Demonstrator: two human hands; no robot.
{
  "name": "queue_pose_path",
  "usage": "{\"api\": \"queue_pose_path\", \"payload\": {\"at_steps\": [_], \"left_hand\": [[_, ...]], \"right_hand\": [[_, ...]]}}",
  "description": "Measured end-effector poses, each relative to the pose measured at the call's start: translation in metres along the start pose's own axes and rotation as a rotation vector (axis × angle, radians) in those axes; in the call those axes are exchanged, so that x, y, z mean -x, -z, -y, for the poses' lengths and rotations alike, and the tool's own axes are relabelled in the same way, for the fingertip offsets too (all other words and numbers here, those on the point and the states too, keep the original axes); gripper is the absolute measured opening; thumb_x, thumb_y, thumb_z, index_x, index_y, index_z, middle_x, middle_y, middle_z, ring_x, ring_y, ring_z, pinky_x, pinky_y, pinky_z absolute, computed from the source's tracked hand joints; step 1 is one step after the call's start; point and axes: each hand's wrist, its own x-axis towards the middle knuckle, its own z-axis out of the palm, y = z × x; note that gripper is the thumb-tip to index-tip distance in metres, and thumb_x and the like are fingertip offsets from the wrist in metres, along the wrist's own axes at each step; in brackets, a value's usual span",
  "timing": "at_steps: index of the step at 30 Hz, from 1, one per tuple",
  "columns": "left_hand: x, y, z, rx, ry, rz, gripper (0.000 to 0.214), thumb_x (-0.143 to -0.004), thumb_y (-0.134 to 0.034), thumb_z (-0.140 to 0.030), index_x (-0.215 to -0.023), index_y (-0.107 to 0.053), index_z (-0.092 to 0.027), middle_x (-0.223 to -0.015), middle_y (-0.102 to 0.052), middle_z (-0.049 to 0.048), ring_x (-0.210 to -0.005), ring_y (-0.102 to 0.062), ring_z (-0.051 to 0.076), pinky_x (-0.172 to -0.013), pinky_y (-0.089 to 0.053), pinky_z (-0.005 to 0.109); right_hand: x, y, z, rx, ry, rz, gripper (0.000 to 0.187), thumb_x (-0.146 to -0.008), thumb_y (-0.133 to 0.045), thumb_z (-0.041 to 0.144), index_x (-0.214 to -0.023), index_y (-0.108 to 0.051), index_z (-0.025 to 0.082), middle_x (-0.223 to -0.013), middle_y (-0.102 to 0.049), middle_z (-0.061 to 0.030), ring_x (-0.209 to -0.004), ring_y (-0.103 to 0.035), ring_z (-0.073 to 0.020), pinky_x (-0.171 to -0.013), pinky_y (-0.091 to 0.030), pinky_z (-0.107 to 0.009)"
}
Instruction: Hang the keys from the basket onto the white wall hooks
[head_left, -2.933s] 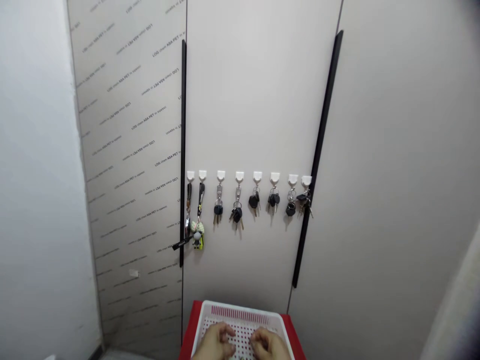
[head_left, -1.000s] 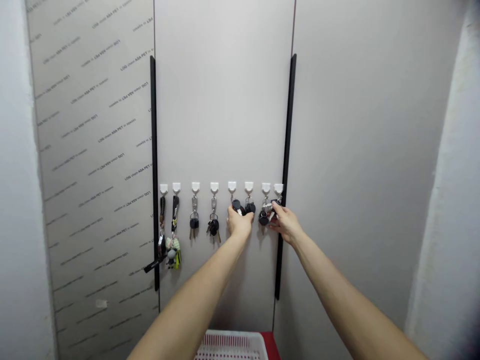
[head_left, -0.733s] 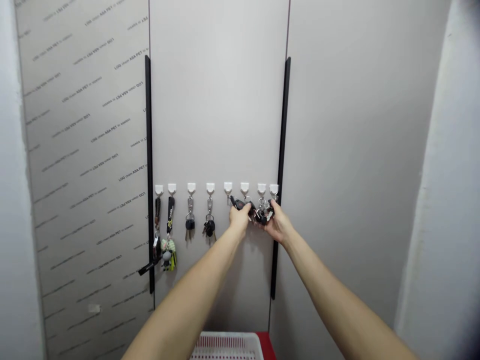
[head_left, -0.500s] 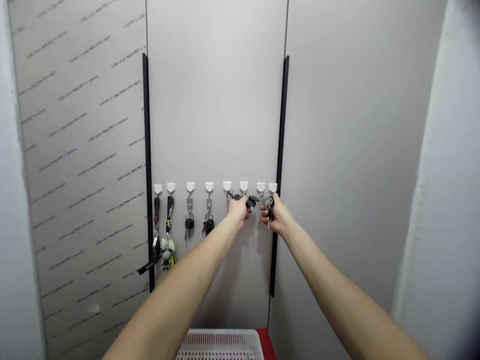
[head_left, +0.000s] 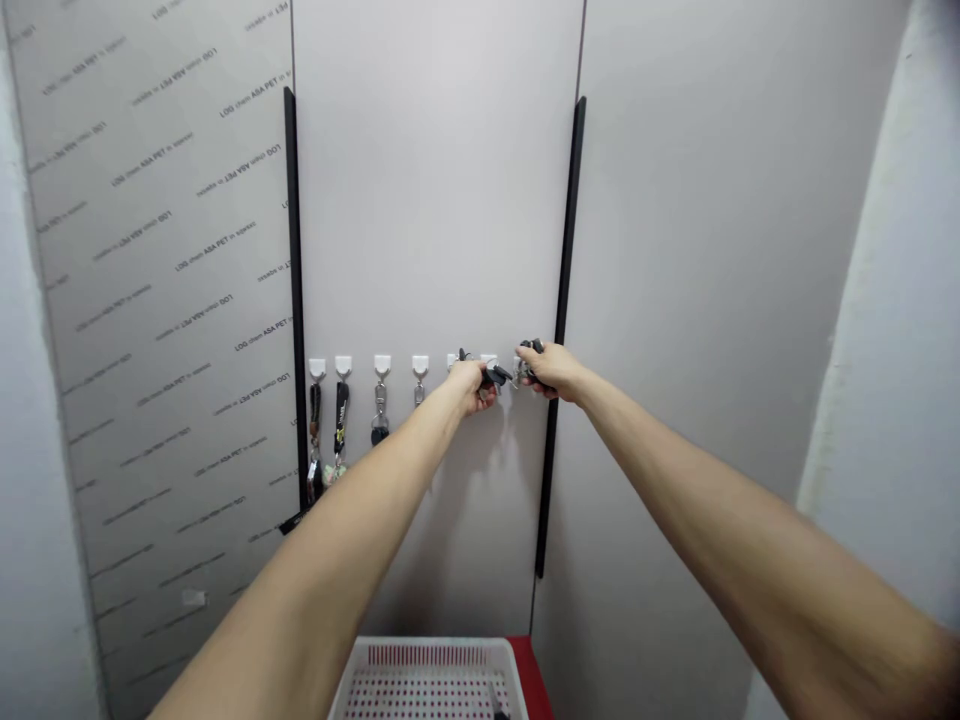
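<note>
Left hand (head_left: 471, 383) grips a black key bunch (head_left: 496, 375) by the white hooks (head_left: 382, 362); right hand (head_left: 553, 368) clutches a second key bunch (head_left: 529, 347) just beside it.

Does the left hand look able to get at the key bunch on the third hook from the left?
Probably within reach: that key bunch hangs uncovered to the left of the left hand. But its fingers are closed on black keys, so it is hardly free to grip.

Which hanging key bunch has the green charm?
The second key bunch from the left, on a black strap; a pale green charm hangs at its bottom, unlike its neighbours.
</note>
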Motion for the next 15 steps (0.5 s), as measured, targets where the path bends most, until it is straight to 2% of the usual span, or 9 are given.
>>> {"api": "queue_pose_path", "payload": {"at_steps": [3, 6, 10, 15], "left_hand": [[0.004, 0.003, -0.002, -0.012, 0.025, 0.018, 0.019, -0.070, -0.035, -0.021, -0.054, -0.040, -0.012, -0.040, -0.037, -0.0026, -0.034, -0.037, 0.005, -0.034, -0.030, 0.015], [0.006, 0.002, -0.005, -0.017, 0.017, 0.033, 0.023, -0.073, -0.029, -0.020, -0.053, -0.037, -0.013, -0.042, -0.038, -0.0019, -0.037, -0.039, 0.005, -0.036, -0.033, 0.015], [0.007, 0.002, -0.004, -0.070, 0.009, 0.025, 0.022, -0.073, -0.030, -0.019, -0.053, -0.037, -0.013, -0.042, -0.038, -0.0018, -0.037, -0.038, 0.005, -0.035, -0.031, 0.014], [0.006, 0.014, -0.006, -0.154, 0.036, 0.014, 0.013, -0.070, -0.037, -0.017, -0.058, -0.042, -0.012, -0.044, -0.041, -0.0013, -0.037, -0.039, 0.006, -0.034, -0.029, 0.015]], "right_hand": [[0.001, -0.005, -0.002, -0.003, 0.046, 0.011, 0.019, -0.068, -0.042, 0.032, -0.058, -0.041, 0.016, -0.032, -0.042, 0.0045, -0.023, -0.032, -0.0039, -0.025, -0.020, -0.014], [0.005, -0.007, -0.014, -0.017, 0.061, 0.012, 0.020, -0.071, -0.035, 0.032, -0.061, -0.041, 0.016, -0.034, -0.043, 0.0051, -0.024, -0.032, -0.0029, -0.026, -0.022, -0.014], [0.007, -0.004, -0.026, 0.055, 0.116, -0.001, 0.016, -0.068, -0.042, 0.031, -0.063, -0.043, 0.016, -0.035, -0.045, 0.0043, -0.024, -0.033, -0.0036, -0.024, -0.020, -0.014], [-0.007, -0.001, -0.006, 0.235, 0.274, -0.091, 0.018, -0.066, -0.045, 0.031, -0.064, -0.045, 0.014, -0.037, -0.047, 0.0022, -0.024, -0.035, -0.0045, -0.024, -0.022, -0.015]]}}
